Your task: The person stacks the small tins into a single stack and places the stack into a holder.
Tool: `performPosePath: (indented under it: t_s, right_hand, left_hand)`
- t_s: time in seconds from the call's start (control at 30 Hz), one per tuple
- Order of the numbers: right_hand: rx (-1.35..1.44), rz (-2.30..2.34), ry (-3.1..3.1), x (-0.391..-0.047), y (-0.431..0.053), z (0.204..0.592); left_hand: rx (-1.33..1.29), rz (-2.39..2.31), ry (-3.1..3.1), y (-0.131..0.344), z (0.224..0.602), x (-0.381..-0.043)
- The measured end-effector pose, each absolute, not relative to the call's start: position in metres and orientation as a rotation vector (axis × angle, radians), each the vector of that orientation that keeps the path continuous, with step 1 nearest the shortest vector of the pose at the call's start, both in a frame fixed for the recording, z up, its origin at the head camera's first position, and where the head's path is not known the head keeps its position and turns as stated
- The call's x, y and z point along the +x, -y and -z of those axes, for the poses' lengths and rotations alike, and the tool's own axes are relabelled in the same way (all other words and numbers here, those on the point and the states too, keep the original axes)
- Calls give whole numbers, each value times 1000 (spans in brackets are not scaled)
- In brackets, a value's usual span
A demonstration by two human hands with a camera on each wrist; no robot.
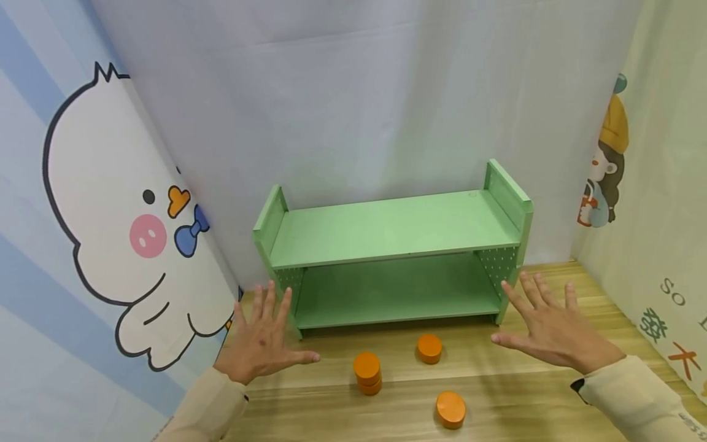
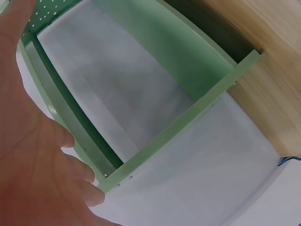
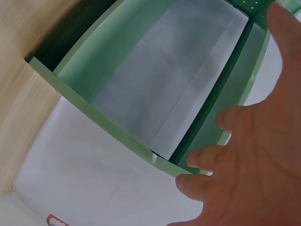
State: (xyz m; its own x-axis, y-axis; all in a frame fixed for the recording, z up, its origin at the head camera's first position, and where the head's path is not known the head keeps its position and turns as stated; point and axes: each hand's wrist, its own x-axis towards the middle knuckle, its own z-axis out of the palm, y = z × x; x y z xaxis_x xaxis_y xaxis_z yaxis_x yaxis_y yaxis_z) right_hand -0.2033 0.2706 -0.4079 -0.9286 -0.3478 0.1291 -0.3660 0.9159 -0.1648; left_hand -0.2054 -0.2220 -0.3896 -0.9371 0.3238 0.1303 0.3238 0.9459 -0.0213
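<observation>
Both hands are held out, palms down with fingers spread, and neither holds anything. In the head view my left hand (image 1: 262,337) hovers by the left front corner of a green two-tier shelf (image 1: 394,230). Off the shelf's right front corner is my right hand (image 1: 555,325). On the table between them are orange round discs: two stacked discs (image 1: 367,371), a single disc (image 1: 429,348) close to the shelf, and another disc (image 1: 450,409) nearer the front. Each wrist view shows a palm and the shelf (image 2: 183,125) beyond it.
The wood-grain table (image 1: 309,405) carries everything. A pale cloth (image 1: 353,110) hangs behind the shelf. On the left is a curtain with a cartoon duck (image 1: 105,202), and on the right a printed curtain (image 1: 668,202) with a cartoon figure.
</observation>
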Motion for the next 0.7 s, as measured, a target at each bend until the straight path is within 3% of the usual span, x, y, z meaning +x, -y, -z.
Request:
performPosePath:
  t_s: [0.7]
  right_hand:
    - [569,-352,2984,-202,-262,430]
  left_hand:
    - [-444,13,3045,217,412,-209]
